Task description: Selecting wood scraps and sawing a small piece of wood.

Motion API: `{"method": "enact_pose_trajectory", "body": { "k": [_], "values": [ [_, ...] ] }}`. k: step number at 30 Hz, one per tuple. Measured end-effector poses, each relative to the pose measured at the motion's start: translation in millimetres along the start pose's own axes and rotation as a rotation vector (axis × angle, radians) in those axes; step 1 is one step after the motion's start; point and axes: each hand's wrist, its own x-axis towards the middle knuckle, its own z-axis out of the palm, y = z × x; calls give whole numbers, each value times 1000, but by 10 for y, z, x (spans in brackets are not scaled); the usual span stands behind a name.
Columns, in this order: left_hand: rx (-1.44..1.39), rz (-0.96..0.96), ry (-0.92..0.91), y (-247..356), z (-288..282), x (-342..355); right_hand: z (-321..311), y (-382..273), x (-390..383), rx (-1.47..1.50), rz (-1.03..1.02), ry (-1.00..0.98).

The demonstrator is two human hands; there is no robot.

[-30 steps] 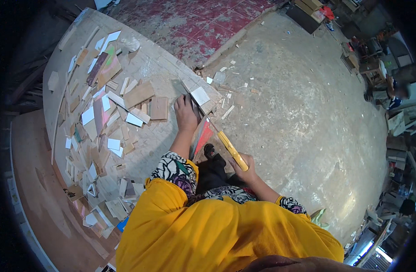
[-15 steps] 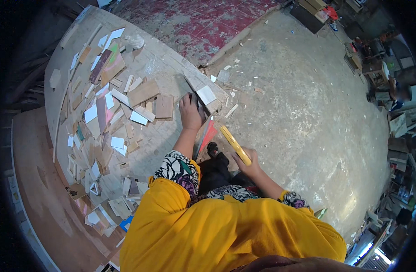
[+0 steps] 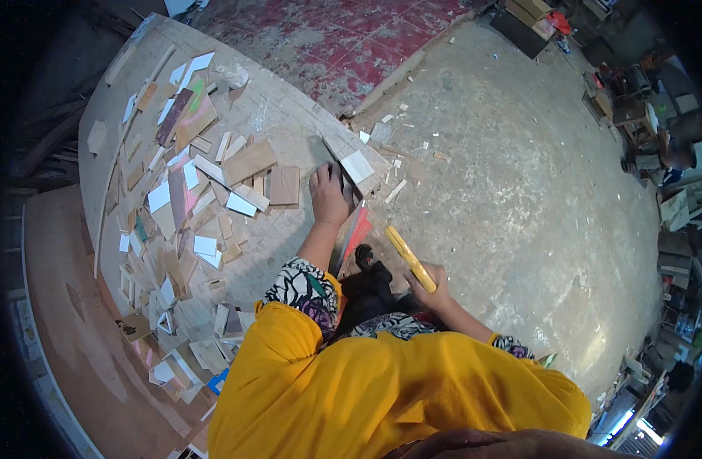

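Observation:
My left hand is at the corner of a large wooden worktop. Its fingers curl over a dark-edged board piece, whose pale square face shows beyond them. Part of that grip is hidden under the hand. To the right of the worktop edge, my right hand is closed round a long, narrow yellow tool. The tool slants away from me toward the worktop corner, and its exact kind cannot be made out from above. Between the hands, a red, pointed flat piece runs along the worktop edge.
Many wood and white-faced offcuts litter the worktop to the left. A brown board lies at the far left. Concrete floor spreads to the right, with scraps near the corner. Another person is at the far right.
My right hand and the yellow tool have drawn slightly back toward me and to the right. My left hand stays on the board piece; the whole view has shifted a little.

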Motion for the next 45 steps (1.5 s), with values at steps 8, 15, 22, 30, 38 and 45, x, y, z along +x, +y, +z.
{"method": "enact_pose_trajectory", "body": {
  "k": [8,15,22,30,38,45],
  "values": [
    [41,-15,-4,58,-8,27,195,-55,577,50,41,-43],
    [31,-17,42,-12,26,-34,-10,1,117,-75,-66,-42],
    [62,-35,26,36,-32,64,101,98,417,-74,-45,-47],
    [117,-125,-23,-66,5,121,-82,112,128,-46,-64,-62],
    [181,-90,26,-247,92,51,105,84,-52,-19,-49,-83],
    [144,-146,130,-128,87,11,69,51,-62,54,-75,-25]
  ]
}}
